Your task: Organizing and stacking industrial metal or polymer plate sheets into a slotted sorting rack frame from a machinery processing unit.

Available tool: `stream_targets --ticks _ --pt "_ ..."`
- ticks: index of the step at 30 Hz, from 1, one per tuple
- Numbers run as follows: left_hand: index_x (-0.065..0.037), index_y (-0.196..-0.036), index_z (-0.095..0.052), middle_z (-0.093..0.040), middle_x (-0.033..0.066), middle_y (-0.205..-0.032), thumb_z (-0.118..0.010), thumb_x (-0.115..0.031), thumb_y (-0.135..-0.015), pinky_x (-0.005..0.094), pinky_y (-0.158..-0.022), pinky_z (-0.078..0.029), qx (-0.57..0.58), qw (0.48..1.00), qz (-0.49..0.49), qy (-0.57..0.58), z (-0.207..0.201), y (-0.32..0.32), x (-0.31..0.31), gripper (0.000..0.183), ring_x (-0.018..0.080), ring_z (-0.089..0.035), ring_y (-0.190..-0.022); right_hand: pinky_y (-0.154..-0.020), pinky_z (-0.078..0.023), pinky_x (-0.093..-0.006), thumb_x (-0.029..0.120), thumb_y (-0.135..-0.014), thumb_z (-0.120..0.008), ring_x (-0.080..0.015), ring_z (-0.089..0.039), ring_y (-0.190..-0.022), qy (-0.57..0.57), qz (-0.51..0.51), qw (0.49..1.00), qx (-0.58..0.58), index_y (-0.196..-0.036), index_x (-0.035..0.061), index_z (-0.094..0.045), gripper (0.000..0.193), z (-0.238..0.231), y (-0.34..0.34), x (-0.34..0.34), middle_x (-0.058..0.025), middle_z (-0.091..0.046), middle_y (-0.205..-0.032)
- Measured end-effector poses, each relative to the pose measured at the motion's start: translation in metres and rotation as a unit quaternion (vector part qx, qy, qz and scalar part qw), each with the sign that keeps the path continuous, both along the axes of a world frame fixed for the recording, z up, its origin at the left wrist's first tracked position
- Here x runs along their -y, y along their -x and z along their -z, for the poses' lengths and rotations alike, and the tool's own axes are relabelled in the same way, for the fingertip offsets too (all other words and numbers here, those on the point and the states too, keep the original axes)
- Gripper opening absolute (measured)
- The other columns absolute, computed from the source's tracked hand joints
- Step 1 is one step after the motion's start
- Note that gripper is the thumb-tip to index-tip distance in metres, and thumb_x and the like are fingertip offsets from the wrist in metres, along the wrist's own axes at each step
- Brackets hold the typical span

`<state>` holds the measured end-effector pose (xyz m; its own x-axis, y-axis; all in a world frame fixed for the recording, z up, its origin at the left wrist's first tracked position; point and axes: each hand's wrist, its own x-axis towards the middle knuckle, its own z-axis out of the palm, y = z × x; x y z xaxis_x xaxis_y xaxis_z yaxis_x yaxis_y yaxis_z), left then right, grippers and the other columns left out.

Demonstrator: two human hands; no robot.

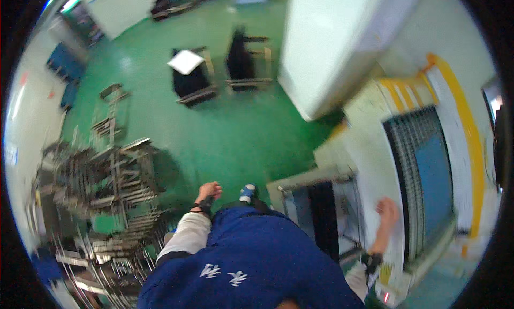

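Note:
My left hand (pixel 210 190) hangs in front of my body over the green floor, fingers curled in and nothing visible in them. A dark band circles that wrist. My right hand (pixel 388 211) is reached out to the right, smeared by motion, so its fingers cannot be made out. It is nearest the pale side of a long machine (pixel 375 164) with a dark mesh belt (pixel 412 164) and a blue panel (pixel 435 180). Whether it touches the machine cannot be told. A metal-framed cart (pixel 316 178) with dark contents stands between my body and that machine.
Stacked metal racks (pixel 115 180) crowd the left side. Two black items on metal frames, one (pixel 246 60) beside another topped by a white sheet (pixel 186 62), stand ahead. A white pillar (pixel 316 46) rises at the right. Blue bins (pixel 65 62) line the far left wall.

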<state>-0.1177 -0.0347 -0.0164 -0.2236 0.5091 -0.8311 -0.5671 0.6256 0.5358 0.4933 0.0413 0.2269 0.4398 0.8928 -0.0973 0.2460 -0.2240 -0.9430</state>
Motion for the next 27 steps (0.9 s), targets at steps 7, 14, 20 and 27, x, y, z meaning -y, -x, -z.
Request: stream_targets --ticks 7,14,20,27 --pt "-0.009 -0.079 -0.049 -0.052 0.0028 -0.068 -0.051 -0.016 -0.087 0.0297 -0.048 -0.039 0.086 0.996 -0.037 0.002 0.027 0.013 0.004 0.011 0.0157 -0.05 -0.056 -0.077 -0.045 -0.0297 0.032 -0.08 -0.065 -0.0191 -0.059 -0.086 0.267 -0.193 0.939 0.094 -0.103 -0.0018 -0.061 0.041 0.092 0.056 0.049 -0.0108 -0.064 -0.093" --pt "-0.004 -0.089 -0.052 -0.054 0.0067 -0.074 -0.051 -0.015 -0.088 0.0337 -0.052 -0.042 -0.008 0.998 -0.028 0.054 0.003 0.01 -0.031 0.012 0.0197 -0.053 -0.061 -0.073 -0.044 -0.0272 0.035 -0.08 -0.065 -0.0159 -0.058 -0.079 0.229 -0.076 0.969 0.045 -0.097 -0.0032 -0.063 0.042 0.132 0.064 0.085 -0.009 -0.064 -0.086" --pt "-0.004 -0.091 -0.052 -0.054 0.0072 -0.075 -0.052 -0.016 -0.088 0.0334 -0.056 -0.045 0.07 0.997 -0.01 0.019 0.02 0.023 -0.032 0.012 0.0196 -0.051 -0.061 -0.071 -0.045 -0.0298 0.038 -0.077 -0.067 -0.0183 -0.061 -0.077 0.168 -0.012 0.979 0.115 -0.09 -0.0033 -0.065 0.044 0.126 0.076 0.078 -0.013 -0.065 -0.083" --pt "-0.005 -0.085 -0.052 -0.055 0.0076 -0.075 -0.054 -0.017 -0.086 0.0347 -0.055 -0.044 0.14 0.99 -0.005 -0.029 0.053 0.056 -0.022 0.012 0.0202 -0.051 -0.061 -0.071 -0.045 -0.0412 0.033 -0.074 -0.066 -0.0365 -0.059 -0.084 0.228 -0.024 0.93 0.288 -0.089 0.0035 -0.065 0.033 0.126 0.07 0.068 -0.0188 -0.063 -0.086"
